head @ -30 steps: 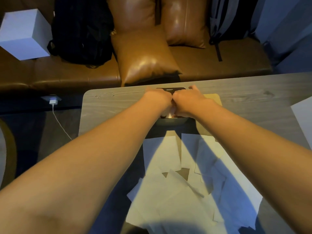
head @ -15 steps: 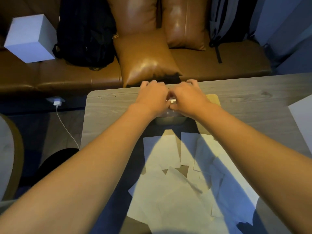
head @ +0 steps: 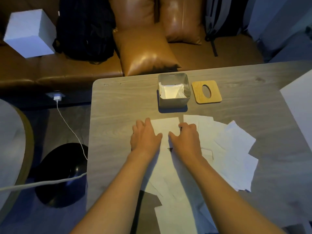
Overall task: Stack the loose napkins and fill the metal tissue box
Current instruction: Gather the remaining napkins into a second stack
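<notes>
Both hands lay on the loose napkins (head: 224,149) spread over the table (head: 118,105), on the near side of the metal tissue box (head: 173,92). Left hand (head: 146,136) rested palm down with fingers fairly straight on one sheet; right hand (head: 185,138) sat just beside it, thumbs nearly meeting, its fingers bent over a sheet's edge, though I could not tell whether it pinched anything. That box stood uncovered with white napkins inside. Its wooden lid (head: 206,92), cut with an oval slot, lay flat just right of the box. Beyond the box sat a brown leather sofa (head: 145,53).
</notes>
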